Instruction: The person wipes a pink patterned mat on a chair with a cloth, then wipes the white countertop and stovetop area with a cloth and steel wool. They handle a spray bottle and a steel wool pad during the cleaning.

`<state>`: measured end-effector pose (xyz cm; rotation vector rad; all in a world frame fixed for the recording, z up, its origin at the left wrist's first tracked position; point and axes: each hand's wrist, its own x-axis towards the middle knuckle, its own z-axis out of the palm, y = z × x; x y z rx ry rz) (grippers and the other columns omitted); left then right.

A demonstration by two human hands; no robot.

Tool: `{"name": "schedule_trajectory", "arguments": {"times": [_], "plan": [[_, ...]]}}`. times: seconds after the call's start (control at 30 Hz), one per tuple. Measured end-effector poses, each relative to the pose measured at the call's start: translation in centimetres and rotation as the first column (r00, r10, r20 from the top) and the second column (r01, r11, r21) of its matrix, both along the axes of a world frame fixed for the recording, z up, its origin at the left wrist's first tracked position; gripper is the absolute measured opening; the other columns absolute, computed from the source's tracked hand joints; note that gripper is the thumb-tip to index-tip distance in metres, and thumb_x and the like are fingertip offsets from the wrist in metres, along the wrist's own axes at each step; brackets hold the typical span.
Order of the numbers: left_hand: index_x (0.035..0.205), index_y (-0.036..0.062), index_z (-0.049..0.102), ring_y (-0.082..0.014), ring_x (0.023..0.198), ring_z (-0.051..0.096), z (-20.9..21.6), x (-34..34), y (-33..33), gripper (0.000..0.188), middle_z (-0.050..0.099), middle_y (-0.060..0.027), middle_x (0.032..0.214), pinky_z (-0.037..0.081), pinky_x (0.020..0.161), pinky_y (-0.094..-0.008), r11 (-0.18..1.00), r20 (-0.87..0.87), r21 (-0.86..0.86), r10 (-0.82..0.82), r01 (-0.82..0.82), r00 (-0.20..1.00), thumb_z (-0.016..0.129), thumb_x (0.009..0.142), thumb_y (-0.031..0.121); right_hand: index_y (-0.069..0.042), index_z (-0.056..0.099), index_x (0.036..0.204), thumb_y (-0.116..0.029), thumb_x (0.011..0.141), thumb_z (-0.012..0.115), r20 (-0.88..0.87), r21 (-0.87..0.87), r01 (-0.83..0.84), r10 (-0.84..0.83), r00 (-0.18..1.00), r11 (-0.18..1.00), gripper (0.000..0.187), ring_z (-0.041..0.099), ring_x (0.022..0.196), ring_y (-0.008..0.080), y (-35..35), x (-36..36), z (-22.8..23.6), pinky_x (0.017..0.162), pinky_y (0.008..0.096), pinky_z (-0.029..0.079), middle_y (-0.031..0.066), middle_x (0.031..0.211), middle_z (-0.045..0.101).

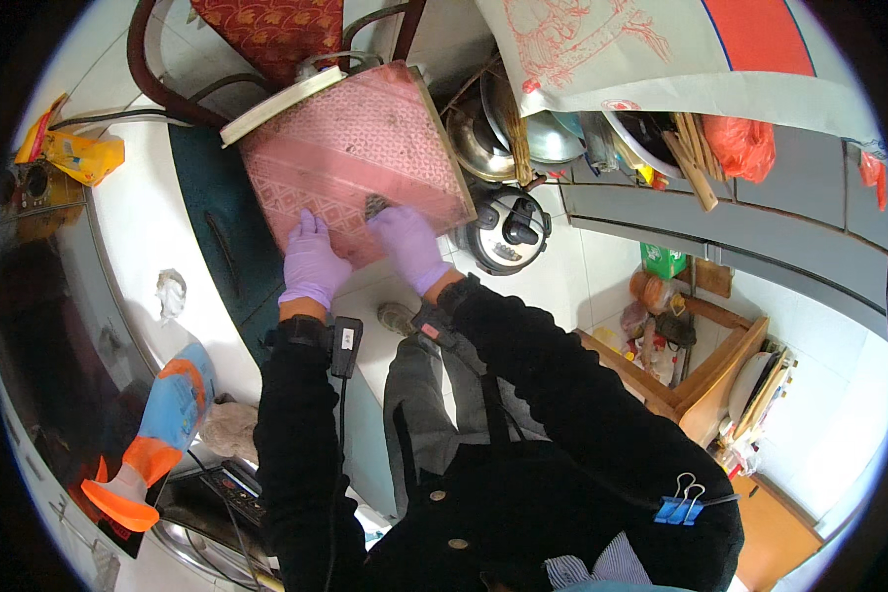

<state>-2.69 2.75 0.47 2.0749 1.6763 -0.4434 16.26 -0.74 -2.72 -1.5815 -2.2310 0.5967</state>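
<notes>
In front of me stands a box-like piece with a pink patterned top [355,148], marked by dark smudges and worn at its edges. My left hand [313,259], in a purple glove, lies on the near left part of this top with its fingers stretched out. My right hand [409,245], gloved the same way, is closed on a small dark grey scourer [375,205] that looks like steel wool. It presses the scourer against the pink surface near the front edge. The glove hides part of the scourer.
A chair with red patterned fabric [276,35] stands behind. Right of the pink top are a pressure cooker [508,229] and metal pots [479,138]. Left, a white ledge holds a yellow packet [84,156] and a blue-orange bottle [178,400]. A wooden frame [710,365] stands at right.
</notes>
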Motion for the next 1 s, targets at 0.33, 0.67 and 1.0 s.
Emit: {"name": "schedule_trajectory", "arguments": {"times": [0.33,0.67,1.0], "plan": [[0.146,-0.0063,0.041,-0.0379,0.136,0.041,0.0,0.1,-0.1,0.090,0.031,-0.0250,0.158,0.033,0.117,-0.0369,1.000,-0.013,-0.009,0.006,-0.006,1.000,0.074,0.074,0.038,-0.008,0.071,0.099,-0.005,0.083,0.059,-0.047,0.091,0.342,-0.339,0.940,0.935,0.020,0.060,0.094,0.0296,-1.0,4.3,0.0,0.086,0.0389,0.051,0.0079,0.100,0.066],[0.144,-0.0075,0.044,-0.0395,0.135,0.042,-0.2,0.3,-0.2,0.090,0.032,-0.0255,0.157,0.034,0.116,-0.0379,1.000,-0.016,-0.007,0.007,-0.007,1.000,0.074,0.073,0.039,-0.008,0.069,0.105,-0.006,0.078,0.060,0.026,0.092,-0.019,0.017,1.000,0.996,0.028,0.061,0.095,0.0308,-0.9,9.4,-0.5,0.087,0.0418,0.050,0.0093,0.100,0.066],[0.145,-0.0071,0.041,-0.0417,0.135,0.043,-0.1,0.4,-0.3,0.089,0.030,-0.0264,0.157,0.036,0.115,-0.0384,0.999,-0.018,0.039,0.006,-0.005,1.000,0.074,0.070,0.027,-0.010,0.069,0.107,-0.007,0.079,0.061,-0.069,0.054,-0.096,0.099,0.993,0.994,0.029,0.061,0.099,0.0294,-2.0,3.0,-1.1,0.088,0.0411,0.050,0.0078,0.104,0.067]]}}
